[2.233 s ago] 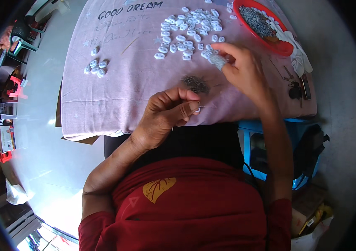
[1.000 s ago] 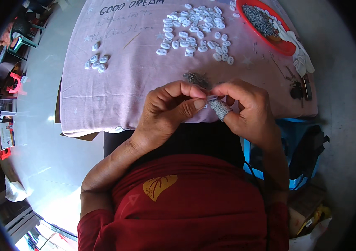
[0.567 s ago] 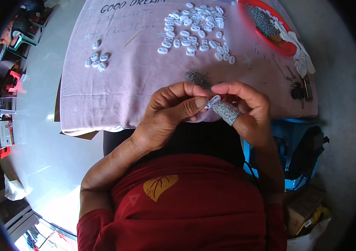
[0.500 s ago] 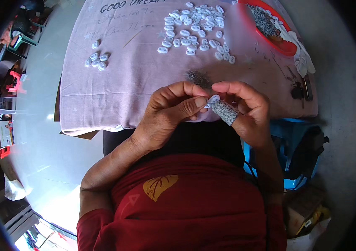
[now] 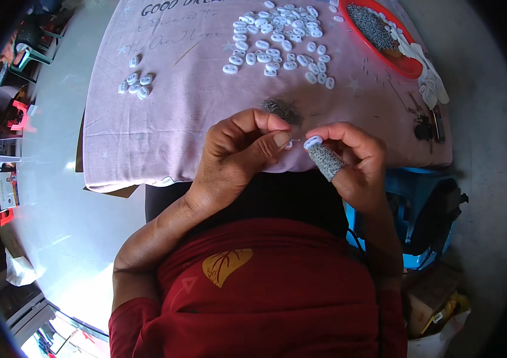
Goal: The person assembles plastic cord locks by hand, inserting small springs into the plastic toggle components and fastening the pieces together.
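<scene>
Pale pink cloth (image 5: pixel 164 113) covers the work surface and carries everything: a wide scatter of small white oval plastic pieces (image 5: pixel 277 42) at the far middle, a smaller cluster of the same pieces (image 5: pixel 135 83) off to the left, a red round tray of dark metal bits (image 5: pixel 378 33) at the far right, and a little dark heap of thin metal pins (image 5: pixel 281 109) just beyond the hands. A couple of seconds ago the right hand (image 5: pixel 354 161) was out at the scatter; now it is back at the near edge, close against the left hand (image 5: pixel 238 155). One white oval piece (image 5: pixel 312 141) sits pinched between the right thumb and a forefinger wearing a grey speckled finger sleeve (image 5: pixel 326 162). Left thumb and forefinger are closed narrowly on a thin pin (image 5: pixel 292 143), its tip almost at the oval, so the picking is done and the joining appears to be in hand.
</scene>
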Demonstrator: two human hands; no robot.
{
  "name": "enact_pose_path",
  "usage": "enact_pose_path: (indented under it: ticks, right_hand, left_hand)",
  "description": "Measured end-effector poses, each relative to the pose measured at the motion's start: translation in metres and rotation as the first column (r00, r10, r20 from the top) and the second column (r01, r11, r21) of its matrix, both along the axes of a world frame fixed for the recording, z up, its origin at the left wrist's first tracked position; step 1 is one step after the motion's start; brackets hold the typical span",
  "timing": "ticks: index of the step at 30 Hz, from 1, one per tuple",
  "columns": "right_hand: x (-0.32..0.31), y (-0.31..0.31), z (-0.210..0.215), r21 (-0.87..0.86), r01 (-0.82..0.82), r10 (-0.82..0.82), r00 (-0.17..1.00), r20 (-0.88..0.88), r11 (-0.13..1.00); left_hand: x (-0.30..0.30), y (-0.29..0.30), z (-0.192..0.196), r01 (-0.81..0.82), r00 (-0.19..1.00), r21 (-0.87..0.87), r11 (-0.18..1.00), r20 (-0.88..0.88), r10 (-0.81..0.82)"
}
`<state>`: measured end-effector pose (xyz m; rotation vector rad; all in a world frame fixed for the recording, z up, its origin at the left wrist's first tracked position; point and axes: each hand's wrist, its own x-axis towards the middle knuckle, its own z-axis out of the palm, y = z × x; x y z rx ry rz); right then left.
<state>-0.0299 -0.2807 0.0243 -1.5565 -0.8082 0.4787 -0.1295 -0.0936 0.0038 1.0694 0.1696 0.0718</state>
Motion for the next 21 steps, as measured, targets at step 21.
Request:
enact_pose_path:
  ticks: [21]
  right_hand:
    - [-0.0014, 0.0033, -0.0053, -0.020, 0.009, -0.008, 1.000, 0.012, 1.000]
  left_hand:
    - [0.0014, -0.0053, -0.0057, -0.048, 0.997, 0.102, 0.994, 0.061, 0.042]
